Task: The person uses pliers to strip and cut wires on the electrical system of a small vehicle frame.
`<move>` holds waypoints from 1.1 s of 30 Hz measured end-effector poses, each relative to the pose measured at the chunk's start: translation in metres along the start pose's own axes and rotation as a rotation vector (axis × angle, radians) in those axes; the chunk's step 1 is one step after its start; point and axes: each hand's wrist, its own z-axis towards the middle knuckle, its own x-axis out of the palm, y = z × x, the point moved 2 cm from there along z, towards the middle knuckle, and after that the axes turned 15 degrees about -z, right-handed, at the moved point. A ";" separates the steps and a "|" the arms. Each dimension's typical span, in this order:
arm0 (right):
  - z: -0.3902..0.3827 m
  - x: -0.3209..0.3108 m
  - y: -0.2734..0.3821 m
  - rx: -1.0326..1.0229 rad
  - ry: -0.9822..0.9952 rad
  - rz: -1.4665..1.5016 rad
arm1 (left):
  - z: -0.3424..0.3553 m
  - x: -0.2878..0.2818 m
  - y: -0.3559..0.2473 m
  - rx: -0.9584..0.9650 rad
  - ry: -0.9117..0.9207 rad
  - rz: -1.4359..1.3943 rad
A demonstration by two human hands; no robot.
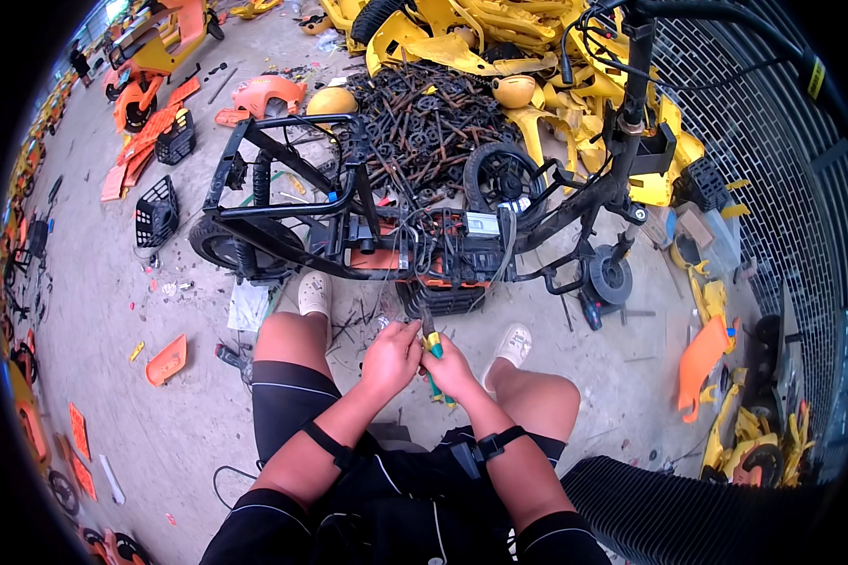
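In my right hand (450, 370) is a pair of pliers (432, 343) with green and yellow handles, its jaws pointing away from me. My left hand (391, 360) is closed beside it, fingertips pressed together near the pliers; whatever they pinch is too small to make out. Just beyond both hands stands a stripped black scooter frame (339, 264), with wires and a silver-topped box (482, 224) in its middle. A black basket-like part (443, 299) lies under the near side of the frame.
Behind the frame rises a heap of rusty metal parts (410, 127), with yellow body panels (537, 56) beyond. Black crates (157, 212) and an orange panel (167, 361) lie to the left. A ridged black object (669, 508) is near my right; a brick-patterned wall (773, 141) stands further right.
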 end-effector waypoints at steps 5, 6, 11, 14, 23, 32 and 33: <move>-0.002 -0.002 0.008 0.017 -0.039 -0.075 | 0.000 -0.002 -0.006 -0.044 0.010 0.005; -0.002 -0.003 0.009 0.015 -0.048 -0.086 | 0.001 -0.003 -0.008 -0.045 0.007 0.004; -0.004 -0.003 0.011 -0.007 -0.064 -0.132 | 0.001 -0.004 -0.005 -0.079 0.020 -0.016; -0.003 -0.002 0.009 -0.002 -0.066 -0.136 | 0.001 -0.003 -0.003 -0.112 0.019 -0.015; 0.026 -0.016 -0.044 0.035 -0.361 -0.286 | 0.000 0.006 0.007 -0.170 -0.017 -0.017; 0.016 -0.019 -0.036 0.188 -0.084 -0.081 | 0.002 0.019 0.046 -0.443 0.001 -0.930; 0.016 -0.017 -0.037 0.191 -0.041 -0.101 | 0.002 0.020 0.046 -0.438 0.011 -0.962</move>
